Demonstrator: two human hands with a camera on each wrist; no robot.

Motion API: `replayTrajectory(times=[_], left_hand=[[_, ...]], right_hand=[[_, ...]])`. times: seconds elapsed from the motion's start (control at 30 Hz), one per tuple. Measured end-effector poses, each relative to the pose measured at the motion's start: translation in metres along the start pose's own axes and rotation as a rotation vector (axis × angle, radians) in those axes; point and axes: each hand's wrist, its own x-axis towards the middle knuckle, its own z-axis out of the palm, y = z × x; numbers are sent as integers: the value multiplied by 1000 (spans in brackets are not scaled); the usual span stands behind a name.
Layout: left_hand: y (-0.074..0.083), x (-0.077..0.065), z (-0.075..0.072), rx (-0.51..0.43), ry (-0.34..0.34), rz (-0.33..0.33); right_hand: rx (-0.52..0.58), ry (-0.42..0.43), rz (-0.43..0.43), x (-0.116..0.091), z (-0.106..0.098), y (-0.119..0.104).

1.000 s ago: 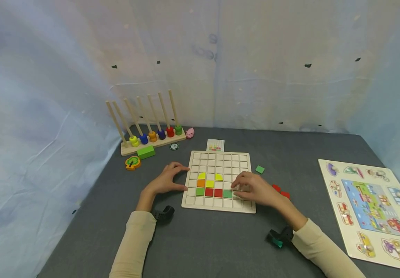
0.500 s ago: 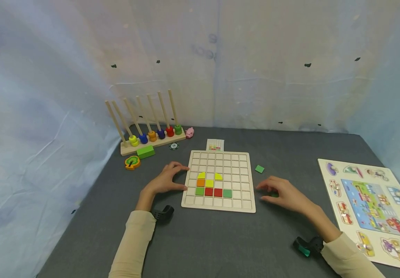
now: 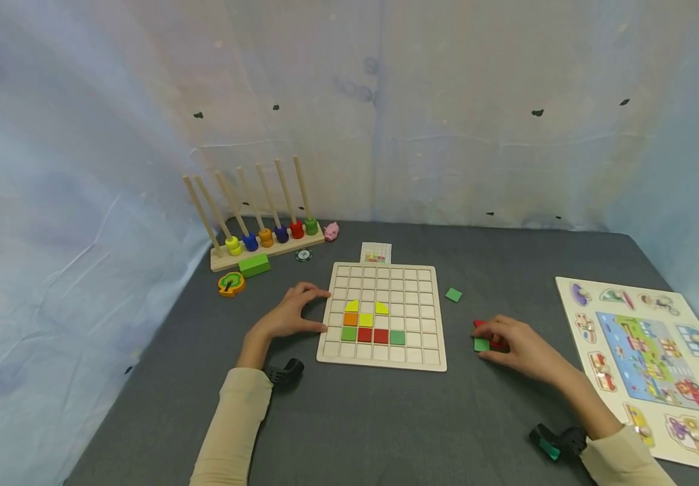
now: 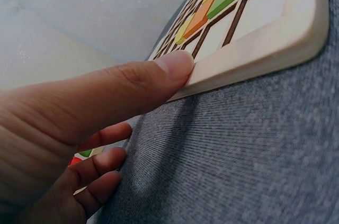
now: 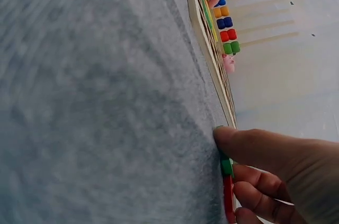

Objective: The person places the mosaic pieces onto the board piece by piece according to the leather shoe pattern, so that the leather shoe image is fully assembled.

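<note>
Your right hand (image 3: 530, 347) has swung clear of the grid board (image 3: 412, 297) and come down to its right, where the loose green tile (image 3: 481, 345) now sits between thumb and curled fingers, by the red tiles (image 5: 228, 197); I can't tell whether you're pinching it. The coloured pieces (image 3: 365, 321) on the board lie unchanged from half a second ago, so that layout seems on hold meanwhile. Your left hand (image 3: 291, 314) hasn't shifted: straight thumb touching the board's left edge, fingers loose, apparently steadying it
</note>
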Motion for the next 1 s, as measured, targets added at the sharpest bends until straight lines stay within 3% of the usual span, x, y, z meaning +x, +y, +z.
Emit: replayTrajectory(times=[0.2,0.67,0.83,1.0], left_hand=[[0,0,-1,1,-3,-3],[0,0,0,4,6,-6],[1,-1,0,1,6,6],[1,-2,0,-2,8,9]], right_hand=[[25,9,6,4,3,0],[162,48,-165,56,32,-40],[180,61,-231,67,46,-44],[176,68,-234,71,53,-43]])
